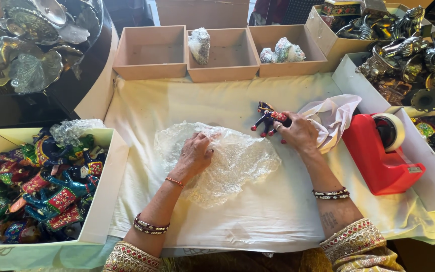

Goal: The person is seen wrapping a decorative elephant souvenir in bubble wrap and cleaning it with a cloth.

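My left hand (195,155) lies flat on the bubble wrap (222,161), fingers together and pressing it down against the white cloth (278,211) that covers the table. The wrap is a crumpled clear sheet spread in the middle of the cloth, and my palm rests on its upper left part.

My right hand (298,132) is closed around the rear of a small painted horse (269,120), fingers clamped on it. The horse is dark blue with red and gold trim, its head pointing left, its legs down, and it sits just above the right edge of the wrap. Beneath and behind that hand a white plastic bag (334,117) lies bunched on the cloth.

Just right of the bag stands a red tape dispenser (378,156) with a roll of tape on it.

To my left, a white box (107,191) is full of more painted figures in blue, red and green. Three brown trays (151,53) stand in a row at the far edge of the cloth; the middle and right ones hold wrapped bundles (200,45). Boxes at the far right hold dark metal figures (409,55).
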